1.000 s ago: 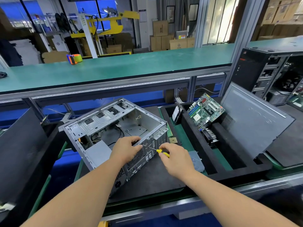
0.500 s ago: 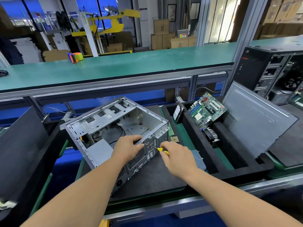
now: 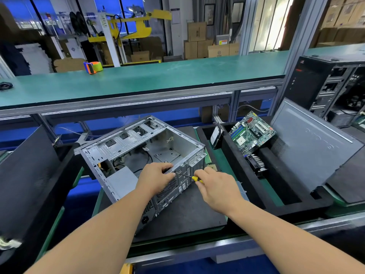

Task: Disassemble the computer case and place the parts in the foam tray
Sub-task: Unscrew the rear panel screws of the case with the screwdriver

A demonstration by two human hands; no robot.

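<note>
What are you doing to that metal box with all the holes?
A person is taking apart a computer case. The left hand holds its rear edge while the right hand works a yellow-handled screwdriver against the back panel. A motherboard and a hard drive already sit in the black foam tray.

we see a black mat at the centre of the lower bench, and the open metal computer case lies on its side directly on it. at three o'clock from the case sits the black foam tray, its slots holding a hard drive, a green motherboard and a grey side panel. at twelve o'clock runs the green upper shelf, with a tape dispenser lying at its eleven o'clock end.
</note>
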